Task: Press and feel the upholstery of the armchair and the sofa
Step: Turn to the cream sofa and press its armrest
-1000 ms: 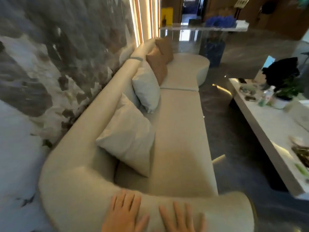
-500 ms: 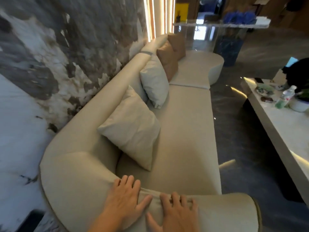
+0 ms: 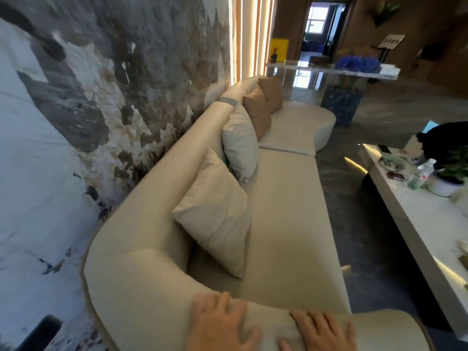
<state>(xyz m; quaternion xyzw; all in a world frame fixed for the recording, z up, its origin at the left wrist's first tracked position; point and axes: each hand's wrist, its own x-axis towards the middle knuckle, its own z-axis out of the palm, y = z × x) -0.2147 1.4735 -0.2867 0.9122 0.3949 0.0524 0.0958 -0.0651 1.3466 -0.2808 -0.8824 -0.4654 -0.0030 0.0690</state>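
My left hand [image 3: 217, 323] and right hand [image 3: 324, 330] lie flat, palms down, on the sofa [image 3: 286, 224] arm. They sit wider apart than 0.5 s ago, grasping nothing.

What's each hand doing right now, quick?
Left hand: open, flat on the sofa armrest, holding nothing.
Right hand: open, flat on the same armrest, holding nothing.

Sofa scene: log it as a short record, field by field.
sofa: cream sofa along a marbled wall
hands: left hand and right hand flat on the near armrest, apart
cushions: two cream cushions, two tan cushions, leaning on the backrest
seat: bare
table: white table to the right, with a bottle and a potted plant
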